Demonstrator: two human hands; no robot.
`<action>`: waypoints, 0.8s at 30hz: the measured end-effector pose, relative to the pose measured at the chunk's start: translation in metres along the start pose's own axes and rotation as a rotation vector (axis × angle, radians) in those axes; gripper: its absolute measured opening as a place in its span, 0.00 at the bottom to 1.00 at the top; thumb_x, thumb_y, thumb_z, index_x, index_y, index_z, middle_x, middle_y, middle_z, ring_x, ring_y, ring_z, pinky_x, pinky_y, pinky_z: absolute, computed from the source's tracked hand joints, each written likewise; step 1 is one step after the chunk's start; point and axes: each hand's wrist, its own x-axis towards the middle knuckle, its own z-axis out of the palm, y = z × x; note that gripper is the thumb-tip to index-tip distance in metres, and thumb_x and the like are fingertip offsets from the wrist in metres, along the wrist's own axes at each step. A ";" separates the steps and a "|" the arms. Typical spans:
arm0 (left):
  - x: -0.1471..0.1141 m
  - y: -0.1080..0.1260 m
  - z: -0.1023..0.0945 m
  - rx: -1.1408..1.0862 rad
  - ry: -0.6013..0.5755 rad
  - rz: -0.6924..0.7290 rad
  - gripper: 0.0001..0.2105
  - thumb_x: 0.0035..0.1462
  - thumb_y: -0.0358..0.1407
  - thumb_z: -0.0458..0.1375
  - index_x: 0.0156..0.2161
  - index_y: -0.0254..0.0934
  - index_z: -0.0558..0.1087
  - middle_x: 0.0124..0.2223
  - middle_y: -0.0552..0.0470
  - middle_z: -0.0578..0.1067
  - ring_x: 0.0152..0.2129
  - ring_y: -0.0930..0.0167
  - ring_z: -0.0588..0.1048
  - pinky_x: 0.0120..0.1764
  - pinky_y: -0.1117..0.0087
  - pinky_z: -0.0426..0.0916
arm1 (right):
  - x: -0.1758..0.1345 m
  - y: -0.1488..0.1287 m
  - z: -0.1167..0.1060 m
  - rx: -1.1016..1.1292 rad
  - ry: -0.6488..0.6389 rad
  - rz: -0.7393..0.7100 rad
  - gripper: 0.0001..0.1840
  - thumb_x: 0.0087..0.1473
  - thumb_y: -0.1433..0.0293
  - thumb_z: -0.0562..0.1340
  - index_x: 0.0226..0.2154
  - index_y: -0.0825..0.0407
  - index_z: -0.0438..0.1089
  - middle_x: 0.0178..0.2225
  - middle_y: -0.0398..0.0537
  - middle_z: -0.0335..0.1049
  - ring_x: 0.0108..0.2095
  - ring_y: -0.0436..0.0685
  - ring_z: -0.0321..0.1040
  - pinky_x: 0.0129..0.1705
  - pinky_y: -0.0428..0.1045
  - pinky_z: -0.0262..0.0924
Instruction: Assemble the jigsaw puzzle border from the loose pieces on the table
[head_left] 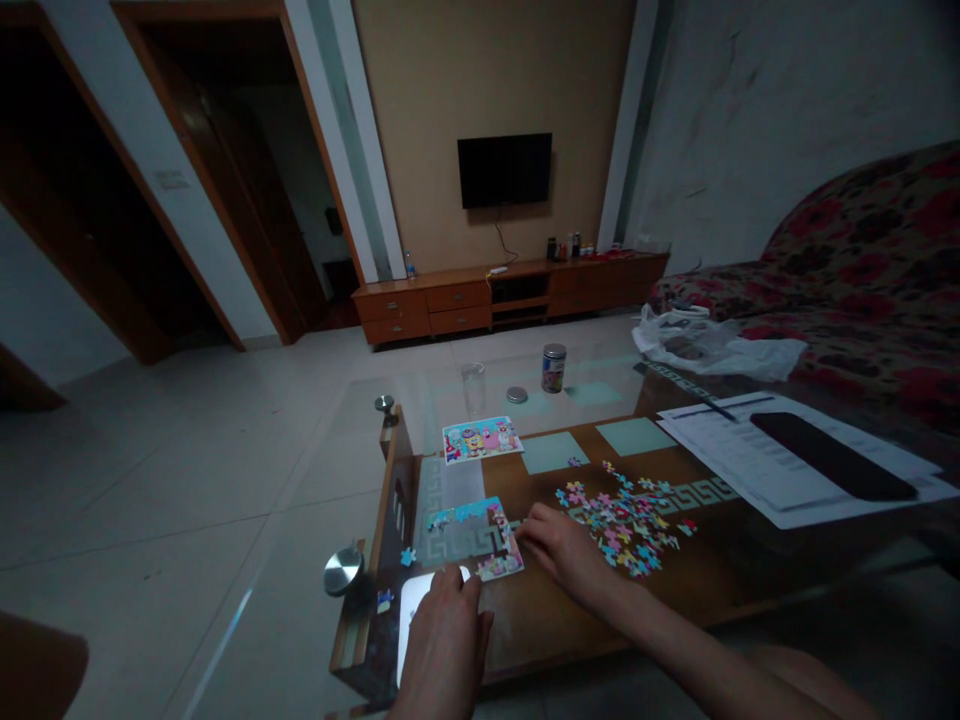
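A partly assembled jigsaw puzzle (495, 515) lies on the glass table, its border pieces joined around a bare middle. My right hand (562, 545) is at the puzzle's right edge, thumb and fingers pinched together; whatever is between them is hidden. Below the puzzle, my left hand (448, 625) rests over a white flat object (411, 605), fingers bent down and thumb apart, with no piece visible in it. Loose jigsaw pieces (630, 525) are heaped to the right. A single blue piece (407, 556) and another piece (385, 600) lie on the left.
Behind the puzzle lies a cartoon picture card (481, 440). Farther back stand a clear glass (473, 385), a round lid (517, 395) and a printed tin (553, 368). Papers (720, 450) with a black phone-like slab (832, 455) and a plastic bag (712, 345) are at right.
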 end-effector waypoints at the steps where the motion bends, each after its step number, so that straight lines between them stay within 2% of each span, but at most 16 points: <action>1: 0.000 0.000 0.001 0.000 -0.003 -0.005 0.14 0.57 0.29 0.53 0.48 0.38 0.72 0.50 0.45 0.70 0.47 0.62 0.70 0.47 0.65 0.65 | 0.000 0.000 0.000 0.000 -0.001 0.000 0.12 0.57 0.77 0.56 0.33 0.51 0.74 0.33 0.46 0.67 0.34 0.53 0.65 0.35 0.46 0.56; 8: 0.004 0.001 0.004 -0.014 0.030 -0.033 0.19 0.57 0.28 0.53 0.54 0.36 0.66 0.51 0.44 0.70 0.48 0.64 0.69 0.50 0.68 0.62 | 0.000 -0.004 -0.005 -0.030 -0.020 0.030 0.08 0.55 0.78 0.58 0.31 0.53 0.73 0.33 0.46 0.67 0.35 0.53 0.65 0.35 0.46 0.56; 24: 0.004 0.003 0.007 -0.016 0.004 -0.016 0.19 0.57 0.29 0.52 0.54 0.39 0.67 0.51 0.46 0.70 0.47 0.64 0.70 0.47 0.69 0.64 | 0.000 -0.006 -0.007 -0.015 -0.057 0.026 0.08 0.56 0.77 0.59 0.31 0.54 0.73 0.32 0.47 0.67 0.34 0.53 0.65 0.35 0.46 0.56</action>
